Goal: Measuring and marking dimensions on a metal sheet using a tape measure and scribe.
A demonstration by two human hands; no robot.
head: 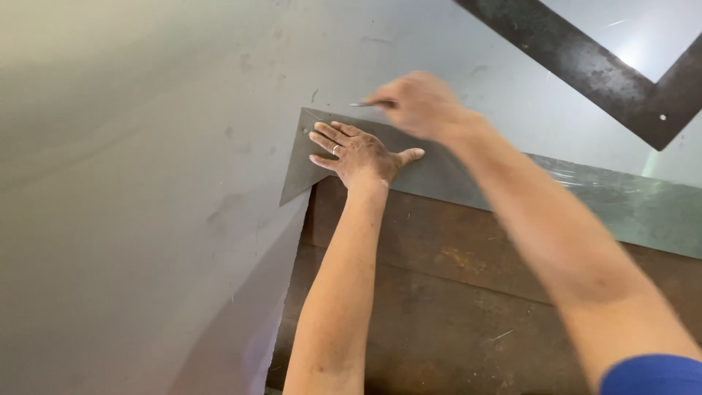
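My left hand [358, 155] lies flat, fingers spread, on a grey sheet-metal piece [439, 175] shaped like an angled strip with a corner at upper left. A ring is on one finger. My right hand [417, 104] is just above it, closed on a thin metal scriber [363, 104] whose tip points left along the piece's top edge. The strip rests on a large pale grey metal sheet [146, 183].
A dark rusty steel square [607, 73] lies on the sheet at the upper right. Below the strip is a brown rusty worktable surface [453, 292]. The big sheet has a cut-out edge running down at centre-left.
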